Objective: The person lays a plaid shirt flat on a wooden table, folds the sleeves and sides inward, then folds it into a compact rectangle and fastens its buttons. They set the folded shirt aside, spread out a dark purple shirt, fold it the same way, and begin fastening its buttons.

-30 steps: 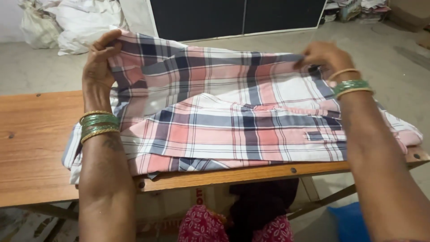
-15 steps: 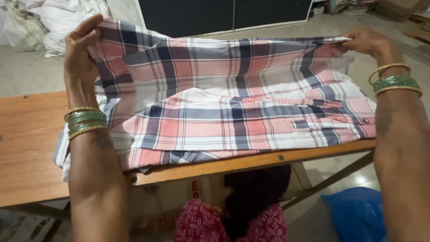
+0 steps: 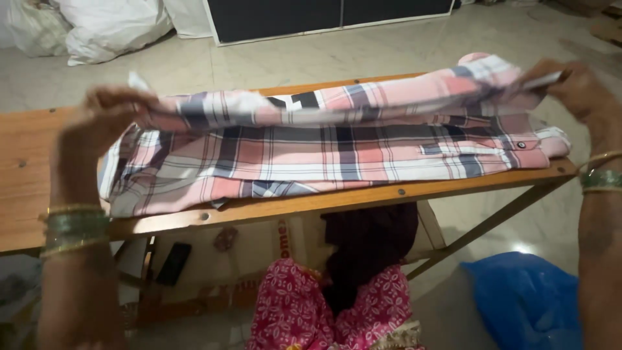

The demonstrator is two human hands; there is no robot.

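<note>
— Shirt (image 3: 337, 152), where is it lying?
— Across the wooden table (image 3: 26, 175), its far edge being lifted.
— And the hands?
— Left hand (image 3: 107, 120) and right hand (image 3: 573, 84) are pinching that edge.

**Free room and obstacles around the worktop**

Open wood at the left end of the worktop (image 3: 26, 168), bare from the left hand (image 3: 107, 120) outward. Narrow bare strip along the near edge, below the plaid shirt (image 3: 337, 149). Shirt spread across most of the middle and right, its folded top layer raised between both hands, blocking a flat pass there. Right hand (image 3: 573, 87) at the right end, beside open floor. Beyond the far edge, clear tiled floor up to white sacks (image 3: 97, 26) and a dark cabinet (image 3: 324, 13). Under the worktop, crowded: slanted frame legs, blue bag (image 3: 525, 304), dark phone (image 3: 173, 262)
</note>
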